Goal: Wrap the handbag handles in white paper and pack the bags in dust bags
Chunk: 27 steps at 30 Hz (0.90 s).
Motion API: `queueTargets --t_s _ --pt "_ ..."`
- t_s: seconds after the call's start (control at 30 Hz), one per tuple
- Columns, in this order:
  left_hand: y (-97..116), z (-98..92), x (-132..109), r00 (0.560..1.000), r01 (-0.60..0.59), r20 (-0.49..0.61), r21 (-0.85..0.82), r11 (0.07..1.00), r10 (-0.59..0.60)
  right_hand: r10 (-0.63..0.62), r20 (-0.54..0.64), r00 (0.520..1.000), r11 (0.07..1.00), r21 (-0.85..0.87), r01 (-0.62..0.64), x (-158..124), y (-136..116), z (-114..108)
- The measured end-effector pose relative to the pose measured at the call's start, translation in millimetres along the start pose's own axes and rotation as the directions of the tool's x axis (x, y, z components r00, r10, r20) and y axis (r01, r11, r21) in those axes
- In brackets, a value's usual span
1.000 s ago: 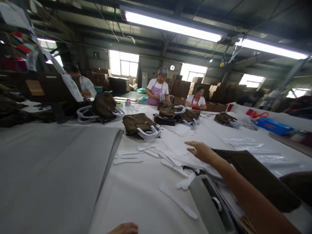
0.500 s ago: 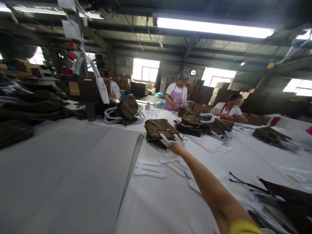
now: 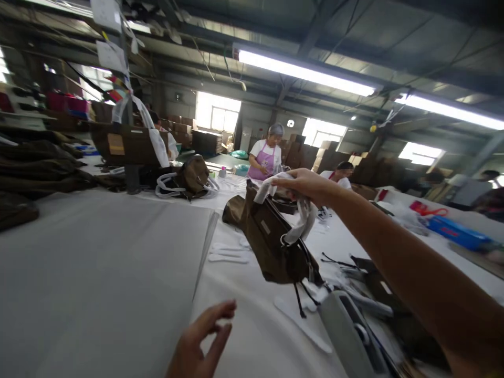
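Note:
My right hand (image 3: 305,185) is closed round the wrapped handles of a dark olive-brown handbag (image 3: 268,236). The bag hangs tilted above the white-covered table, its handles (image 3: 303,220) sheathed in clear or white plastic and black cords dangling from its lower end. At the bottom of the view my left hand (image 3: 202,341) is raised over the table with thumb and fingers apart, holding nothing. Several flat white strips (image 3: 228,254) lie under and beside the bag. Close below it on the right is a grey, oblong object (image 3: 350,331).
A large stack of pale sheets (image 3: 98,273) covers the left of the table. Another brown bag (image 3: 192,176) sits at the back, and a dark bag (image 3: 394,294) lies at right. Co-workers (image 3: 265,155) stand across the table. A blue bin (image 3: 459,231) is far right.
My right hand has lifted the handbag by its handles off the table and brought it nearer. My left hand has come into view from below. The view has turned to the right.

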<state>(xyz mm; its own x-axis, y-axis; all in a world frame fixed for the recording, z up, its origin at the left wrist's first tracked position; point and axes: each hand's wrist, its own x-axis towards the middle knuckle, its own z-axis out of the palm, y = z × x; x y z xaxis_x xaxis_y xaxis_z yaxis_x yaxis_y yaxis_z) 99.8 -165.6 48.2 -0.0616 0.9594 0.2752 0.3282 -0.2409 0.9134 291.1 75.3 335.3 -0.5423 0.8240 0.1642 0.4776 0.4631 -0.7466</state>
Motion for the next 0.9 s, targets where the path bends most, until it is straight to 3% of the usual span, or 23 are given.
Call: queueTargets --t_s 0.07,0.13,0.23,0.3,0.4,0.47,0.5,0.53,0.57,0.6,0.63,0.67,0.73,0.83,0.9 --pt "25.6 -12.5 6.4 0.977 -0.111 -0.178 0.060 0.992 0.121 0.054 0.135 0.989 0.988 0.135 -0.072 -43.1 -13.8 15.3" --pt "51.4 -21.8 10.5 0.937 -0.216 -0.246 0.156 0.964 0.250 0.108 0.223 0.969 0.962 0.223 -0.159 -84.0 -21.6 36.7" --pt "76.0 -26.5 7.5 0.917 -0.335 -0.111 0.307 0.891 0.383 0.159 0.348 0.924 0.921 0.284 -0.266 -133.1 -24.1 67.3" --pt "81.6 -25.8 -0.9 0.900 -0.406 0.004 0.369 0.836 0.435 0.159 0.344 0.926 0.927 0.271 -0.259 -154.3 -20.0 78.3" --pt "83.1 -27.1 -15.8 0.859 -0.490 0.073 0.405 0.772 0.507 0.127 0.182 0.975 0.956 0.239 -0.170 -176.0 -7.9 79.0" --pt "84.3 -31.5 -22.1 0.852 -0.509 0.115 0.405 0.759 0.510 0.069 -0.035 0.997 0.988 0.138 -0.063 -195.0 0.1 77.6" --pt "85.4 -34.4 -23.7 0.855 -0.511 0.143 0.398 0.762 0.499 0.008 -0.180 0.984 0.999 0.038 -0.001 -208.3 3.2 79.3" --pt "86.9 -37.7 -24.4 0.856 -0.514 0.172 0.385 0.767 0.487 -0.080 -0.328 0.941 0.994 -0.097 0.051 -224.2 5.8 83.3" --pt "88.7 -41.2 -24.3 0.857 -0.515 0.201 0.367 0.775 0.474 -0.198 -0.453 0.869 0.965 -0.245 0.092 -242.2 8.0 89.7" --pt "91.1 -44.8 -23.4 0.859 -0.512 0.232 0.344 0.787 0.457 -0.309 -0.516 0.799 0.917 -0.386 0.105 -261.2 10.1 97.9" --pt "94.2 -48.4 -21.8 0.863 -0.501 0.261 0.322 0.803 0.433 -0.411 -0.525 0.745 0.859 -0.497 0.124 -279.9 12.4 107.1" --pt "98.3 -51.8 -19.4 0.869 -0.482 0.283 0.305 0.821 0.405 -0.508 -0.446 0.737 0.787 -0.588 0.186 -296.9 15.0 116.3" --pt "109.4 -57.4 -11.6 0.888 -0.423 0.321 0.288 0.859 0.329 -0.519 -0.236 0.822 0.694 -0.677 0.244 -321.4 20.1 131.2" --pt "131.4 -59.1 4.8 0.875 -0.352 0.434 0.264 0.898 0.215 -0.244 -0.085 0.966 0.695 -0.710 0.113 -330.1 25.4 138.3" --pt "145.0 -54.2 12.5 0.831 -0.353 0.526 0.249 0.902 0.180 -0.070 0.024 0.997 0.695 -0.716 0.066 -323.0 27.1 134.6"
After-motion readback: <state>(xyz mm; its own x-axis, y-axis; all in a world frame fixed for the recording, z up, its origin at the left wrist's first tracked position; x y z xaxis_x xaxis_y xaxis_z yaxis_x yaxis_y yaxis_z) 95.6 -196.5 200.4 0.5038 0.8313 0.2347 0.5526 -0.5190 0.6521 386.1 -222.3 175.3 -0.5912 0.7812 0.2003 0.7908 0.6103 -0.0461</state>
